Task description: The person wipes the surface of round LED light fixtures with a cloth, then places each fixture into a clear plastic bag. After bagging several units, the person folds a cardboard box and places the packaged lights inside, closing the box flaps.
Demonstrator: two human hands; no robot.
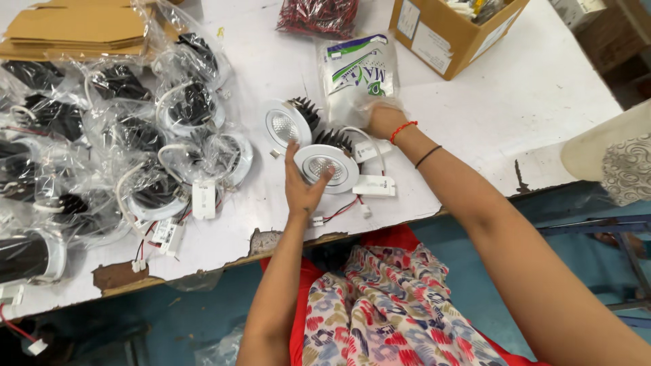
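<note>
My left hand rests open against the left side of a round white downlight with a black finned heat sink, thumb touching its rim. A second downlight of the same kind lies just behind it. My right hand reaches into the mouth of a clear plastic bag with green and blue print; its fingers are hidden inside the bag. Two white driver boxes with thin wires lie to the right of the nearer downlight.
Several downlights wrapped in clear plastic bags cover the table's left half. Flat cardboard pieces lie at the back left, a bundle of red and black wires at the back, an open cardboard box at the back right. The white table's front edge is chipped.
</note>
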